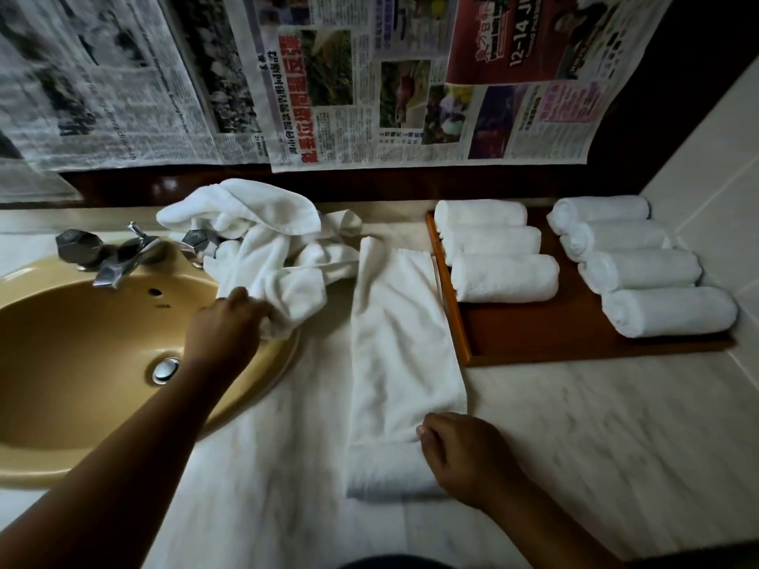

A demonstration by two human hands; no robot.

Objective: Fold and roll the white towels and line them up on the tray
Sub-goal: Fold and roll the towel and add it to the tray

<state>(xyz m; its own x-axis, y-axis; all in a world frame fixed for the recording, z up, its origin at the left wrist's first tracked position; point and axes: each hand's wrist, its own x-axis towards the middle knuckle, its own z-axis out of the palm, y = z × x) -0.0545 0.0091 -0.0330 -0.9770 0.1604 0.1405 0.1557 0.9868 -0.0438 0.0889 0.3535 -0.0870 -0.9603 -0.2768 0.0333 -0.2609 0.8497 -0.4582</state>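
My right hand [460, 453] rests low in the frame on the near end of the folded towel [404, 342], fingers curled down and pressing on the first turn of the roll, which has just begun there. The rest of that towel lies as a long flat strip running up the middle of the frame, its far end close to the left rim of the tray [534, 342]. My left hand [230, 322] reaches out over the edge of the sink [82, 342] and pinches a corner of the loose pile of towels [263, 240], which sits heaped beside the tap [119, 256] in the upper left.

On the tray, at the right of the frame, seven rolled towels [505, 277] already lie in two rows, three on the left and four on the right, each touching its neighbour.

To roll this one well, I judge I need both hands on it: one alone will likely let the roll wander to one side. I should keep the edges square as it turns, press evenly across the width, and keep it tight so it matches the others. The free spot in the left row, nearest the bottom of the tray, looks like where it belongs. The marble surface [616, 425] is smooth, so the strip may slide; holding it taut should help.
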